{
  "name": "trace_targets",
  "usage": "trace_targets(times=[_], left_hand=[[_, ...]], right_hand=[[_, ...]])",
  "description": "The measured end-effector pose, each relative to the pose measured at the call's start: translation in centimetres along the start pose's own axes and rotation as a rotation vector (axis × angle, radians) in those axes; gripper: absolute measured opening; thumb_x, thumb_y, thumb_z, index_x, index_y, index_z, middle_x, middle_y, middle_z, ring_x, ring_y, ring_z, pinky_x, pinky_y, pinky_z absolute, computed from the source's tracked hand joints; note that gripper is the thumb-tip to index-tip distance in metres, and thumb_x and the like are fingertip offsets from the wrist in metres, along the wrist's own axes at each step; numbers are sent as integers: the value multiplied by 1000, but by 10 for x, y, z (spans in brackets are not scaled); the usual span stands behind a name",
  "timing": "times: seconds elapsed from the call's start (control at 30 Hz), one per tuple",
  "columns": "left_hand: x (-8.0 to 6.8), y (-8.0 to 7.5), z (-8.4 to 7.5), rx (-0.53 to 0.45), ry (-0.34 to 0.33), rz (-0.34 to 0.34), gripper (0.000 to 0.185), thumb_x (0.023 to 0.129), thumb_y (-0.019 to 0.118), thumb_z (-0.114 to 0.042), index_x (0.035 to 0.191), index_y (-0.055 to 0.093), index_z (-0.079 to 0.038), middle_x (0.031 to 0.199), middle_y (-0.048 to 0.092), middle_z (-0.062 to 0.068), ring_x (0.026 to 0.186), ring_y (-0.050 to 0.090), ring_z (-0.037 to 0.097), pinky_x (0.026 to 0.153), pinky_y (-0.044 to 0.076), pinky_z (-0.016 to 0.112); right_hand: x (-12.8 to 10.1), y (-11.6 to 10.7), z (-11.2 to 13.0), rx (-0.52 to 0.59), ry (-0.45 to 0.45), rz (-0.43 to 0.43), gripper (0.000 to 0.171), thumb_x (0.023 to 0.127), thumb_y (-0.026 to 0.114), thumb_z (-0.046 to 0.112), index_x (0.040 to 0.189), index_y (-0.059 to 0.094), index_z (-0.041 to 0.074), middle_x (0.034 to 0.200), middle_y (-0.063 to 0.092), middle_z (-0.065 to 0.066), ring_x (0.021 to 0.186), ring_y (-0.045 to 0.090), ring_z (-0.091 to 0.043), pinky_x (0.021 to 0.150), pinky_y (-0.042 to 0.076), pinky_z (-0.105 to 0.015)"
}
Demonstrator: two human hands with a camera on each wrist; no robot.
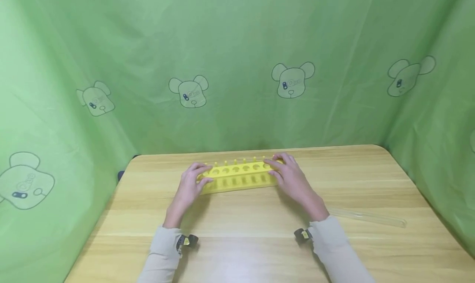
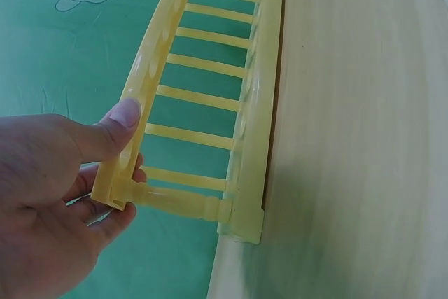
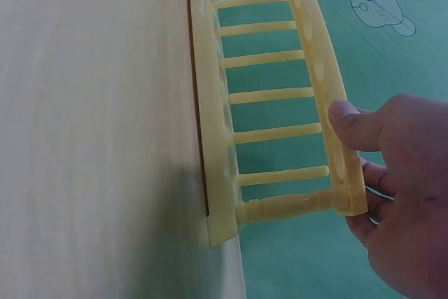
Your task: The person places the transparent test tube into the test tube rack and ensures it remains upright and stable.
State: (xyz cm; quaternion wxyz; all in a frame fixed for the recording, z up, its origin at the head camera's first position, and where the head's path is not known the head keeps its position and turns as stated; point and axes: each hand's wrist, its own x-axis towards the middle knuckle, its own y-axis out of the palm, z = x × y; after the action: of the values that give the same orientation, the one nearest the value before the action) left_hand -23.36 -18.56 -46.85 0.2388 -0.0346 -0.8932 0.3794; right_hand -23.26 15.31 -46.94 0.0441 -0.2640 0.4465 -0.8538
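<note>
A yellow plastic test tube rack [image 1: 239,180] stands upright near the back of the table, with a row of round holes along its top bar and thin pegs behind. My left hand [image 1: 190,183] grips the left end of the top bar; in the left wrist view its thumb lies on the bar and the fingers curl beneath. At the other end my right hand [image 1: 291,178] holds the bar the same way, thumb on one face and fingers under it, as the right wrist view shows. No tube stands in the rack's holes.
A clear glass test tube [image 1: 371,218] lies on the wooden table [image 1: 237,250] to the right, beyond my right forearm. Green curtains [image 1: 237,122] with mouse-head drawings hang behind the table and along both sides.
</note>
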Motion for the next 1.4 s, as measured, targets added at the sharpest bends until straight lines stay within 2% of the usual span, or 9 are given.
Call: trace_targets(times=[0.33,0.57,0.93,1.07,1.4], left_hand=[[0,5,-6,-21,-1,21,43,85,81,-9,125,69,2,125,66,17,118,62,34,107,52,42],[2,8,-10,-31,-8,32,42,86,80,-9,125,69,1,124,66,17,118,63,34,108,52,42],[5,10,-14,-41,47,8,41,84,82,-6,122,71,2,121,67,18,116,64,35,106,53,45],[6,9,-13,-33,40,15,40,84,82,-7,122,71,2,122,67,17,116,64,35,106,53,44],[5,9,-18,-37,73,13,42,83,82,-6,122,71,3,121,67,19,114,65,36,104,54,43]], right_hand=[[-4,-8,-3,5,21,32,40,98,69,9,137,64,7,132,55,-19,128,46,-40,112,42,-58],[-7,-13,-4,11,20,30,41,95,72,8,136,65,5,130,56,-19,126,48,-40,110,43,-57],[-7,-23,-4,-15,22,41,41,94,73,9,134,66,5,125,57,-18,118,52,-37,104,46,-57],[-7,-25,-4,-14,16,49,41,95,73,10,135,67,6,124,57,-17,116,52,-35,102,46,-56],[-11,-29,-3,-18,27,63,41,95,73,11,135,66,6,126,56,-16,118,51,-35,104,45,-57]])
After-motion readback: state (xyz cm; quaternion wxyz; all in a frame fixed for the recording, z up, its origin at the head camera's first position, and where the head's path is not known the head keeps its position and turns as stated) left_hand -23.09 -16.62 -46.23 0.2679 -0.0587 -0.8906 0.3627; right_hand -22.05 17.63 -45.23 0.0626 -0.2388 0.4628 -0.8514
